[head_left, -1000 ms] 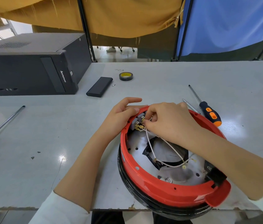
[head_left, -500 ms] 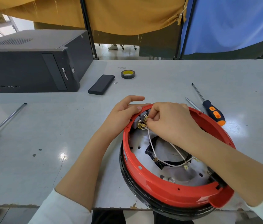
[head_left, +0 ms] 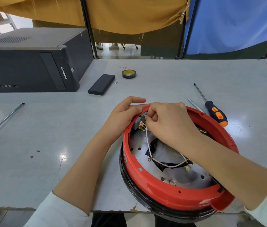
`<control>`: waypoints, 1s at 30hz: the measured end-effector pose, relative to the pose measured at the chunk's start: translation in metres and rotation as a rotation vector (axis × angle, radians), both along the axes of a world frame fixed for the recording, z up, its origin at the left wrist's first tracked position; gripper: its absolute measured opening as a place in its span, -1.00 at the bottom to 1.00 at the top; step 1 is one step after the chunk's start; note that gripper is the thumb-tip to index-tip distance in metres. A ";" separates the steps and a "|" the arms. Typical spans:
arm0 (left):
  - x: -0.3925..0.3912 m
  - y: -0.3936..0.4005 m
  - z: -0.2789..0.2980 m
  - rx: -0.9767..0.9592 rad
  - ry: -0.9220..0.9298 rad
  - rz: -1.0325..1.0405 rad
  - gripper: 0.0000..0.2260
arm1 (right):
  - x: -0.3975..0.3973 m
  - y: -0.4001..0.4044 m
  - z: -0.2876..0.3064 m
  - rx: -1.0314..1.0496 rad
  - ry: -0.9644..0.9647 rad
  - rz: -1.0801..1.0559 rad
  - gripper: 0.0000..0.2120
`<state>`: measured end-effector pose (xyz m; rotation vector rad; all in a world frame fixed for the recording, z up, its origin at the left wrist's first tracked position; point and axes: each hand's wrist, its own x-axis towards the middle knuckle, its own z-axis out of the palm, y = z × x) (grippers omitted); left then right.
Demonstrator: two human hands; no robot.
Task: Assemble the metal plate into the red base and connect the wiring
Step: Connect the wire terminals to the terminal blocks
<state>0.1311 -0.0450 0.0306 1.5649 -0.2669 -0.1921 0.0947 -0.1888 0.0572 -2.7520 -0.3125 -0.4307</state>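
The round red base (head_left: 154, 185) with a black lower band lies at the table's front edge, open side up. Inside it sits the perforated metal plate (head_left: 183, 177) with a dark foil patch. White wires (head_left: 147, 141) run from the plate's middle up to a grey terminal block (head_left: 138, 122) with brass tabs at the far left rim. My right hand (head_left: 168, 123) reaches into the base and pinches a wire end at those tabs. My left hand (head_left: 124, 113) grips the rim from outside, thumb on the red edge beside the block.
A black computer tower (head_left: 31, 63) stands at the back left. A black flat case (head_left: 101, 84) and a roll of tape (head_left: 129, 74) lie behind the base. An orange-handled screwdriver (head_left: 214, 112) lies to the right, another long screwdriver (head_left: 3, 120) at the far left.
My right hand's fingers have shifted slightly at the terminal block. The camera view has drifted a little; the base and my left hand keep their places.
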 end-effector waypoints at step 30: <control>0.002 0.000 0.000 0.136 -0.033 0.057 -0.76 | 0.003 -0.011 0.002 0.059 0.090 0.183 -0.81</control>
